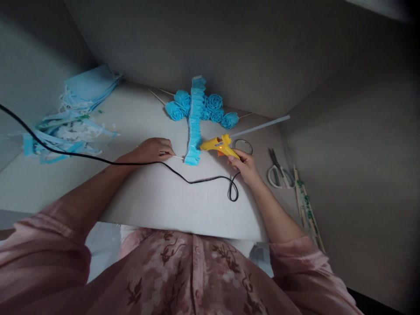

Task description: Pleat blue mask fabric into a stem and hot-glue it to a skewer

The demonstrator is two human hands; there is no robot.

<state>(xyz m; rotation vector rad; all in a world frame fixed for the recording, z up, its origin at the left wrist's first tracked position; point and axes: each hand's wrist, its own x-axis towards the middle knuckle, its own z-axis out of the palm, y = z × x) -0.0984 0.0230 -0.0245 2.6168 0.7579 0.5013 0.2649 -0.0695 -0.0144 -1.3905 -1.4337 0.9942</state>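
Note:
My right hand [244, 166] is wrapped round the handle of a yellow hot glue gun [216, 143], a long glue stick [262, 125] jutting from its back. The gun's nozzle meets the right edge of a long pleated blue strip [194, 122], near its lower end. From the left, my left hand [154, 150] pinches a thin pale stick [178, 157], whose tip reaches the strip's bottom end. Behind and beside the strip's upper half lie several blue crafted roses [215, 102] on sticks.
Folded blue face masks [92, 85] and a heap of cut scraps [74, 131] are on the left. A black cord [141, 163] crosses over my left forearm. At right lie a roll of tape [243, 146], scissors [278, 173] and sticks with green bits [306, 201]. Grey walls enclose the table.

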